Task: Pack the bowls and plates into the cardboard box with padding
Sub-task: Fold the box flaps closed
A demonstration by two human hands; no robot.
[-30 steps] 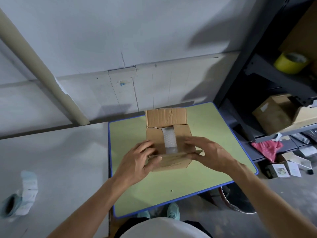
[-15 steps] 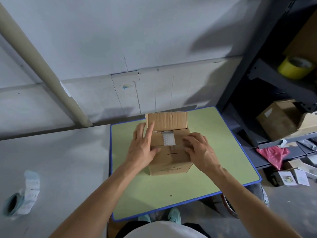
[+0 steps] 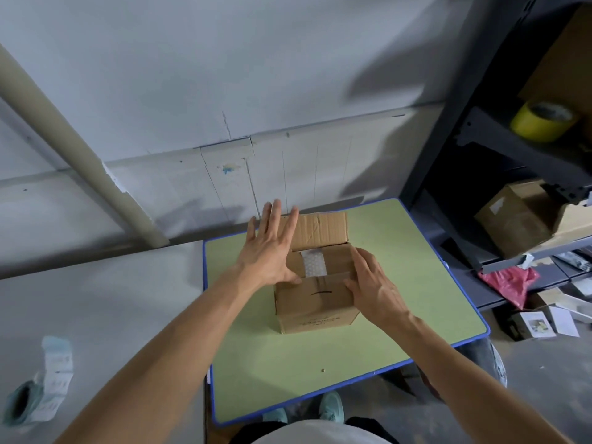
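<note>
A small cardboard box [image 3: 315, 302] stands in the middle of the green table [image 3: 400, 283]. Its near flap and side flaps are folded down; the far flap [image 3: 323, 230] still stands up. A strip of bubble wrap [image 3: 314, 262] shows through the gap between the side flaps. My left hand [image 3: 272, 251] is spread flat with straight fingers, its heel on the box's left top edge and its fingertips by the far flap. My right hand [image 3: 368, 280] presses flat on the right side of the box's top. No bowls or plates are visible.
A dark shelf unit [image 3: 499, 149] stands to the right, with a roll of yellow tape [image 3: 541, 121] and cardboard boxes [image 3: 519, 225] on it. A label roll [image 3: 38, 392] lies on the grey surface at the left. A pale pipe [image 3: 80, 155] leans on the wall.
The near flap has been folded down onto the box. My left hand has moved from the box's front corner up toward the far flap; my right hand stays pressing the top.
</note>
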